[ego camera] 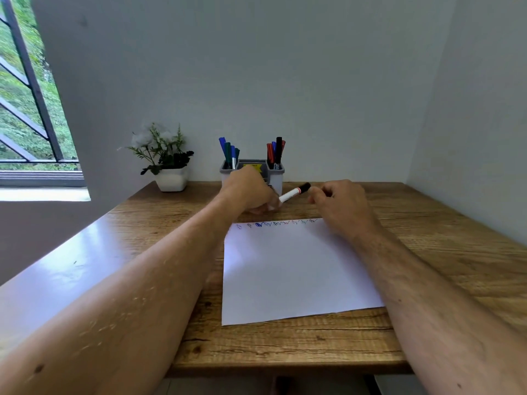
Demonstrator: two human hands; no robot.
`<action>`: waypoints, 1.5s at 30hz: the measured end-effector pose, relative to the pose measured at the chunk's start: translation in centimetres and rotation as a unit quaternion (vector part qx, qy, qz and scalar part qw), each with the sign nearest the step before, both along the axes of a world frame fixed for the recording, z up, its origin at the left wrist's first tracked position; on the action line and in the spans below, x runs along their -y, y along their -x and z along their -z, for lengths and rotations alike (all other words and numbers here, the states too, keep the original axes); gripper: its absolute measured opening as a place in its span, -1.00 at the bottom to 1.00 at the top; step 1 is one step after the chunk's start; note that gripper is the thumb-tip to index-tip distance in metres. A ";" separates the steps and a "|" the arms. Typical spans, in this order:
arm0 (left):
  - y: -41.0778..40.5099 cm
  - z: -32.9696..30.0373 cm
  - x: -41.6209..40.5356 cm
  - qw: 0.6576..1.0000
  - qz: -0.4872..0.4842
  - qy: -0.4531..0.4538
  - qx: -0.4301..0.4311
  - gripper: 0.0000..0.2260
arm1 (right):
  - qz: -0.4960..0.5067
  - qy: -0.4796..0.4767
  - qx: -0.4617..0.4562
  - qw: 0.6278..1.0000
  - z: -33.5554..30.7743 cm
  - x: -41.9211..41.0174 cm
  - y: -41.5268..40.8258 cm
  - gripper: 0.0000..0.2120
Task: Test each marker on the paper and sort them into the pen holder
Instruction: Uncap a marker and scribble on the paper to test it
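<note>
My left hand (251, 192) grips the white barrel of a marker (293, 193) with a black cap, held just above the far edge of the paper (293, 269). Close to the cap, my right hand (339, 203) has its fingers curled; whether they touch the cap I cannot tell. The white paper lies on the wooden table (285, 346), with a row of small scribbles along its far edge. Behind my left hand, the grey pen holder (276, 178) stands against the wall. Blue and green markers (229, 153) fill its left cup, red and black markers (276, 151) its right.
A white pot with an artificial flowering plant (166, 158) stands at the table's far left corner. Walls close in behind and to the right. A window with bars (25, 109) is on the left.
</note>
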State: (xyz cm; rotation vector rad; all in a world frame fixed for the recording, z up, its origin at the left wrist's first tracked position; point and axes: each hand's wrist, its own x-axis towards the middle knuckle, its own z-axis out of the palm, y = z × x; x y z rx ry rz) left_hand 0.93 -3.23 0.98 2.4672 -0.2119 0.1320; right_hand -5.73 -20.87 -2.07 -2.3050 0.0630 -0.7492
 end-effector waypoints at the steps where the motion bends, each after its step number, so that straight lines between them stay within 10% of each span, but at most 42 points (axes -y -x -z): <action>1: 0.3 -0.3 0.1 0.995 0.006 0.085 -0.047 -0.80 | 0.003 -0.004 -0.002 1.000 0.0 0.0 -0.1 -0.78; 5: 1.8 -0.6 0.6 0.937 0.076 0.289 -0.179 -0.86 | -0.023 -0.074 -0.027 0.997 0.1 -0.1 -0.3 -0.72; 16: 3.4 -0.4 1.7 0.882 0.181 0.294 -0.321 -0.76 | -0.099 -0.299 -0.002 0.949 -0.2 0.4 -1.8 -0.62; 20: 2.3 0.0 1.5 0.924 0.130 0.307 -0.187 -0.75 | -0.150 -0.342 0.015 0.928 -0.5 0.0 -1.4 -0.77; 25: 1.5 0.0 1.7 0.867 0.146 0.475 -0.030 -0.82 | -0.200 -0.295 -0.036 0.933 -0.3 -0.8 -0.7 -0.86; 45: 1.7 0.2 1.6 0.834 0.236 0.493 -0.078 -0.81 | -0.196 -0.269 -0.101 0.938 -0.7 -1.1 0.3 -0.52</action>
